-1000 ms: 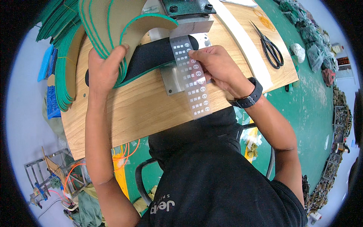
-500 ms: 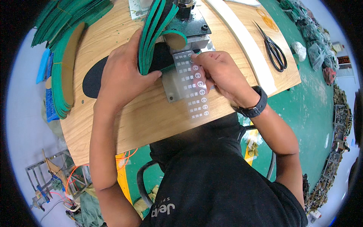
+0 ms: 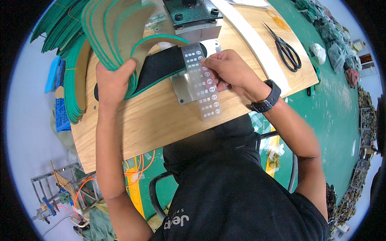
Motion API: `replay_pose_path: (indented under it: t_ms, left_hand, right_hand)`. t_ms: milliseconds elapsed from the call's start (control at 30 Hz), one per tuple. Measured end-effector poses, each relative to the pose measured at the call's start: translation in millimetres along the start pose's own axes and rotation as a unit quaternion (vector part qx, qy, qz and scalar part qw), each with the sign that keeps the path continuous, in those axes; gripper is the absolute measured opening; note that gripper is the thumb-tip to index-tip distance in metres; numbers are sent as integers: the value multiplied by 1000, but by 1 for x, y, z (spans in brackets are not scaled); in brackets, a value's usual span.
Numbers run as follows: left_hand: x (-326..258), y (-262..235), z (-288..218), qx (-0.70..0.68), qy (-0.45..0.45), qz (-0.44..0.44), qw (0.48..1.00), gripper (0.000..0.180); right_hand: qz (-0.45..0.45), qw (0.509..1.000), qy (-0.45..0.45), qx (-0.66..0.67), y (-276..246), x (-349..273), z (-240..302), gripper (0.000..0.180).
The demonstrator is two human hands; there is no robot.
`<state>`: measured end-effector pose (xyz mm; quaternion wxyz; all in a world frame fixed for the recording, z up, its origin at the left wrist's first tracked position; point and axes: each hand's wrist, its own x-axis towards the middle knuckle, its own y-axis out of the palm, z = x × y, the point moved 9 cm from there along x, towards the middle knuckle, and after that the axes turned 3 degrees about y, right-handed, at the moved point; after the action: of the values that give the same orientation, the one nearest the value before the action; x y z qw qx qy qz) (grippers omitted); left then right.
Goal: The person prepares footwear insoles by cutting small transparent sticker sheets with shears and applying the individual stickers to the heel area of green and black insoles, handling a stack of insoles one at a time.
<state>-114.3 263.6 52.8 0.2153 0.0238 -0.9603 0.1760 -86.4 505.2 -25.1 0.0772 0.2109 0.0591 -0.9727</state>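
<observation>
Fanning green-edged insole stack (image 3: 108, 36) back open, left hand (image 3: 114, 78) gripping it; right hand (image 3: 227, 70) pinching clear label strip (image 3: 203, 82), running lengthwise toward body, across black insole (image 3: 161, 68).

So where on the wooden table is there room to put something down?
Bare wood lies along the near edge of the wooden table, below the left hand and left of the sticker strip. It is crowded near the press machine, the insole stack and the scissors.
</observation>
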Motion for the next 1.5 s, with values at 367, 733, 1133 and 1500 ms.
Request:
replay_pose_path:
  t_ms: [367,733,1133,1500]
  left_hand:
    - [0,1,1,54,4,-2,999,15]
    - [-9,50,-17,253,47,164,952,71]
    - [-6,37,-15,182,7,126,975,23]
    - [-7,-9,-1,4,-3,-42,999,18]
  right_hand:
    - [17,999,-9,-47,0,7,3,28]
    - [-4,1000,14,-22,0,5,-2,32]
    - [-30,992,-29,118,-31,-14,-16,28]
    - [13,1000,25,-13,-11,-4,-9,26]
